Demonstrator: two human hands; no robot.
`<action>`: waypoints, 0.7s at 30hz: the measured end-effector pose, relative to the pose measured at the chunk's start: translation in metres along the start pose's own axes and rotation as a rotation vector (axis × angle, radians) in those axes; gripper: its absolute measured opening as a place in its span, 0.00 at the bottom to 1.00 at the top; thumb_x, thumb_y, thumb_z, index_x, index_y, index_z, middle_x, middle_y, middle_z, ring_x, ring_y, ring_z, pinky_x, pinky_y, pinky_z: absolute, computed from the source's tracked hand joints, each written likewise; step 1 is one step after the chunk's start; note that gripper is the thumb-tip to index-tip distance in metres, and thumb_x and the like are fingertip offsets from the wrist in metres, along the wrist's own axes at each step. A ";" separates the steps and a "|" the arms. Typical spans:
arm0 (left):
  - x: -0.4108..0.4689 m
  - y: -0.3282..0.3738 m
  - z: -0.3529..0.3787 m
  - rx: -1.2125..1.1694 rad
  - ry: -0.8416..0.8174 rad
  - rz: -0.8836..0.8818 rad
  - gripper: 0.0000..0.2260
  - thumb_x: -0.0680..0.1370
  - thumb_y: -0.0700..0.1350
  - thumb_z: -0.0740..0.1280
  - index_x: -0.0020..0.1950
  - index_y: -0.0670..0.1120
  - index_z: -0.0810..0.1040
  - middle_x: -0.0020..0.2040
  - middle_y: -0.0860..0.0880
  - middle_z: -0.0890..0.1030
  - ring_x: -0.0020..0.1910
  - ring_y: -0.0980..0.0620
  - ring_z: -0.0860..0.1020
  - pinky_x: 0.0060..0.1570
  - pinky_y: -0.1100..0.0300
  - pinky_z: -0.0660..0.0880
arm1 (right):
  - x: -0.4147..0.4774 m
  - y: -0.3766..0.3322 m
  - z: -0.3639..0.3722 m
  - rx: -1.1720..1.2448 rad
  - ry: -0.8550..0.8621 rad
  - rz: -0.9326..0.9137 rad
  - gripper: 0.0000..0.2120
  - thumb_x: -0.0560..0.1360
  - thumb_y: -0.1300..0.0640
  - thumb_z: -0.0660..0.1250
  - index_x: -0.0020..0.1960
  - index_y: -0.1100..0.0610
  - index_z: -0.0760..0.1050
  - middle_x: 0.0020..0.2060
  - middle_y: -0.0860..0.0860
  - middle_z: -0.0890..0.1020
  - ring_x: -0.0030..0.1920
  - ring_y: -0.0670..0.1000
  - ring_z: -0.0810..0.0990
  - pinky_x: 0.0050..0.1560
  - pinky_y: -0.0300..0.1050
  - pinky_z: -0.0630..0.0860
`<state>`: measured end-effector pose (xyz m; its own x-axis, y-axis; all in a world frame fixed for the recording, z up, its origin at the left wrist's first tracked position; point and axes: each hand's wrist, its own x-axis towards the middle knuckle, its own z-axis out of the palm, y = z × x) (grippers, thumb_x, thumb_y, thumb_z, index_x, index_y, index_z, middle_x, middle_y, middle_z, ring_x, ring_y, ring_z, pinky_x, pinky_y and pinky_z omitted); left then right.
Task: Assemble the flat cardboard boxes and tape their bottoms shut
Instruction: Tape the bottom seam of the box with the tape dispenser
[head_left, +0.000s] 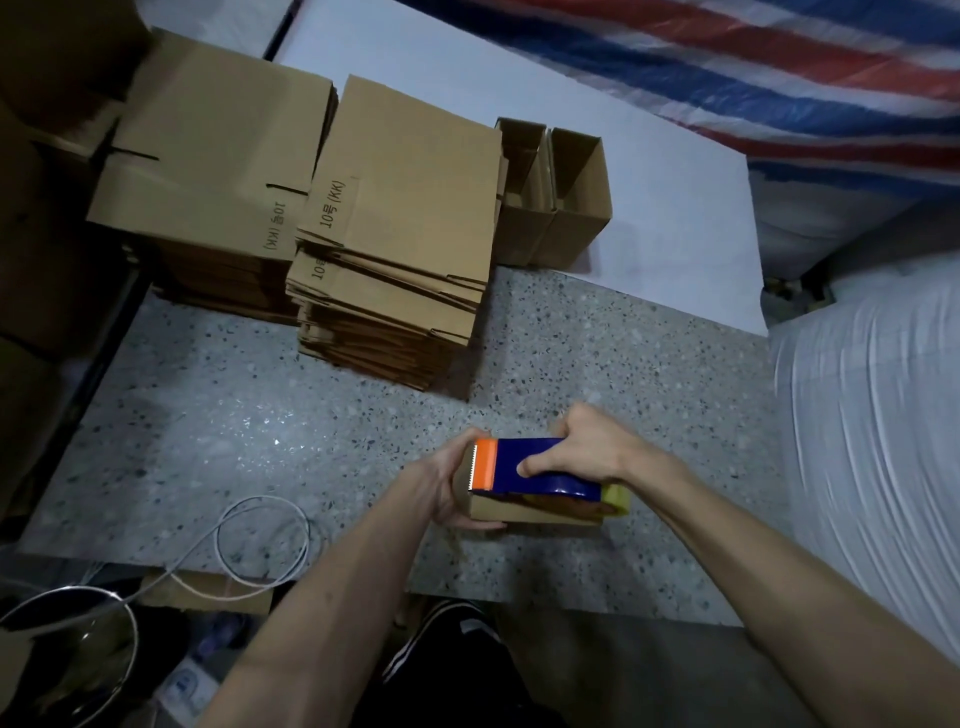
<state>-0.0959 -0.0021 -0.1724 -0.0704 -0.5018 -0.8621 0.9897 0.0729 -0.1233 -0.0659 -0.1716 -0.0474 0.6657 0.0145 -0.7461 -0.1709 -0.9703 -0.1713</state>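
A small brown cardboard box (530, 512) stands on the speckled floor in front of me, mostly hidden under the tape dispenser. My left hand (451, 480) grips its left end, fingers curled underneath. My right hand (584, 449) grips a blue tape dispenser (540, 470) with an orange toothed blade end, lying on top of the box. A yellowish tape roll (617, 501) shows at the dispenser's right end. Two stacks of flat boxes lie behind, one near the middle (405, 218) and one further left (218, 150).
Two assembled open boxes (558, 192) stand on a white sheet at the back. White wrapped bundles (872, 415) fill the right side. A white cable loop (262, 540) lies at the lower left, and a metal bowl (67, 639) sits below it. Dark cartons line the left edge.
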 end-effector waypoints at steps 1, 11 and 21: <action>0.001 -0.001 0.001 0.015 0.008 0.011 0.31 0.65 0.65 0.73 0.53 0.40 0.81 0.47 0.39 0.86 0.41 0.41 0.86 0.40 0.48 0.83 | -0.001 0.002 -0.001 0.000 -0.002 0.006 0.29 0.58 0.30 0.75 0.43 0.54 0.83 0.35 0.48 0.85 0.38 0.49 0.85 0.47 0.51 0.82; 0.015 -0.005 0.002 0.040 0.057 0.051 0.29 0.67 0.66 0.69 0.53 0.43 0.82 0.46 0.41 0.86 0.40 0.42 0.86 0.34 0.50 0.82 | -0.011 0.046 -0.031 -0.035 -0.049 0.061 0.24 0.60 0.31 0.76 0.36 0.52 0.84 0.31 0.48 0.85 0.36 0.49 0.84 0.39 0.44 0.78; 0.018 -0.014 0.022 0.128 0.210 0.175 0.29 0.71 0.71 0.58 0.48 0.46 0.80 0.40 0.44 0.86 0.35 0.46 0.85 0.34 0.57 0.80 | -0.007 0.050 -0.019 -0.147 0.029 0.065 0.27 0.60 0.28 0.73 0.38 0.52 0.83 0.30 0.44 0.83 0.34 0.44 0.81 0.32 0.40 0.68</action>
<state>-0.1081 -0.0314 -0.1750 0.0911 -0.3014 -0.9491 0.9958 0.0269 0.0870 -0.0652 -0.2246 -0.0380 0.6776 -0.0548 -0.7334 -0.1079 -0.9938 -0.0254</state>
